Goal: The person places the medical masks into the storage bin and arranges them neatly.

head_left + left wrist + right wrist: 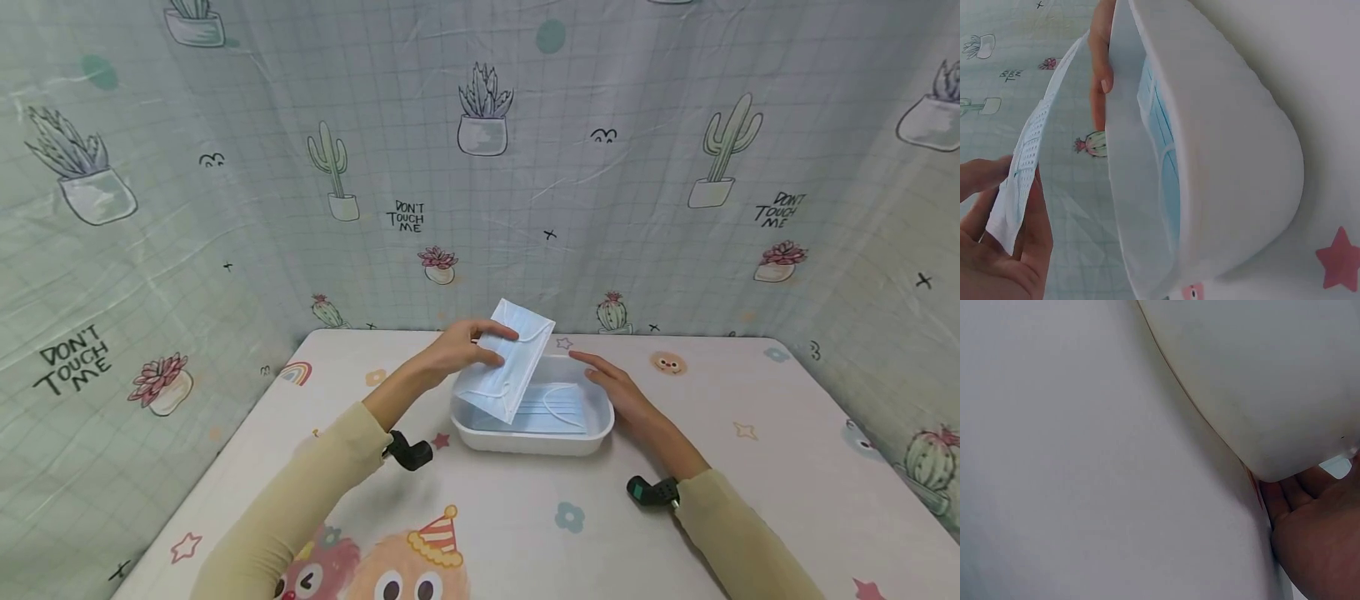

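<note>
A pale blue disposable face mask (519, 354) with white ear loops is pinched between the thumb and fingers of my left hand (456, 348). It is tilted over the left part of a white plastic basin (532, 443). Inside the basin lies another blue face mask (558, 406), pleats up, partly hidden by the held one. My right hand (622, 392) holds the basin's right end. The right wrist view shows its fingers (1277, 499) bent against the outside of the wall, and in the left wrist view a fingertip overlaps the rim.
The basin stands toward the back of a white table (510, 517) printed with stars, flowers and cartoon faces. A grey-green curtain (555, 208) with cactus drawings hangs behind and along both sides. A black wrist camera (410, 451) sits at each sleeve cuff.
</note>
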Demonstrator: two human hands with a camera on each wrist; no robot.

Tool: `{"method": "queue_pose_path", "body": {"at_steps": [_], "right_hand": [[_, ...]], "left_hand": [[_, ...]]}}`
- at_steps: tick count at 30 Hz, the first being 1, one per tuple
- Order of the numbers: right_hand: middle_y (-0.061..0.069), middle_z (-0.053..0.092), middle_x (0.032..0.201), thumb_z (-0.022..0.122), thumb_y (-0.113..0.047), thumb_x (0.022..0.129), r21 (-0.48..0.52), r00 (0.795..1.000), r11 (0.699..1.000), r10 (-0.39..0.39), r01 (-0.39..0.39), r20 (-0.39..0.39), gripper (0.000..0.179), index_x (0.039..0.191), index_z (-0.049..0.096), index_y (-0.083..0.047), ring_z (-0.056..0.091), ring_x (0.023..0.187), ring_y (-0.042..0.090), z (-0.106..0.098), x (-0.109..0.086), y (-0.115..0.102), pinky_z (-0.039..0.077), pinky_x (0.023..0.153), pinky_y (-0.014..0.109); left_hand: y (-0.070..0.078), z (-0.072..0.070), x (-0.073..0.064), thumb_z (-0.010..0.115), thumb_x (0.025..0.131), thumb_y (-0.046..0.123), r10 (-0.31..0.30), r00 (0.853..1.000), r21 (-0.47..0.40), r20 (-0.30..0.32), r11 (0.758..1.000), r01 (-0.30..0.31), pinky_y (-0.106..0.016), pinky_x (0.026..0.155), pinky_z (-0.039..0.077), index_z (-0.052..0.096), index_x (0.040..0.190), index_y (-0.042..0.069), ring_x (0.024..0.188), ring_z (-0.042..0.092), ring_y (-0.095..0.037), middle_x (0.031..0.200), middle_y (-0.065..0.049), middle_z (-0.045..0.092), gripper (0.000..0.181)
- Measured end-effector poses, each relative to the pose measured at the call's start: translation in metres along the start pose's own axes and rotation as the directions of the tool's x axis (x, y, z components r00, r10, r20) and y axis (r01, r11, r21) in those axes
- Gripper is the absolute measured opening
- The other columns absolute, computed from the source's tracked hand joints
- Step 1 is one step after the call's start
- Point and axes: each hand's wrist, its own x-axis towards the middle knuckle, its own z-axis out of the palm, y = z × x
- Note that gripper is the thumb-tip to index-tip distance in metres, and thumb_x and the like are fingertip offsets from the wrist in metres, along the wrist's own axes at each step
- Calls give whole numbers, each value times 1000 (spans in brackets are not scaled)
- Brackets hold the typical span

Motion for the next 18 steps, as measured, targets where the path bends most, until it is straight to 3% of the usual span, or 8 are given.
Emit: {"method": "queue_pose_path", "body": {"at_steps": [5,10,15,18], "right_hand": [[7,18,174,37,-20,112,5,1000,1000,5,-5,0,49,160,38,-16,9,162,36,0,0,1,8,127,65],[10,17,174,37,-21,112,7,1000,1000,27,-27,-9,50,161,36,-14,7,162,37,1,-1,1,6,127,65],[13,20,173,38,-20,111,19,997,998,63,-62,-35,52,162,33,-11,9,162,37,2,-1,-2,9,128,63],[11,19,174,35,-18,111,28,998,998,59,-58,-24,52,162,32,-13,10,162,37,1,-1,-2,11,128,63]], "left_hand": [[6,-1,11,77,82,5,33,995,63,97,997,-40,-51,121,33,77,122,20,139,45,-25,148,-2,59,43],[10,-1,22,77,84,5,21,975,127,219,991,-50,-48,118,36,78,121,22,136,46,-24,146,-1,59,41],[16,1,31,75,82,6,28,940,162,341,983,-89,-46,117,37,77,121,22,134,47,-22,144,0,60,43],[18,4,36,73,81,4,35,904,195,425,972,-130,-43,116,36,77,122,20,133,46,-21,144,1,60,45]]}}
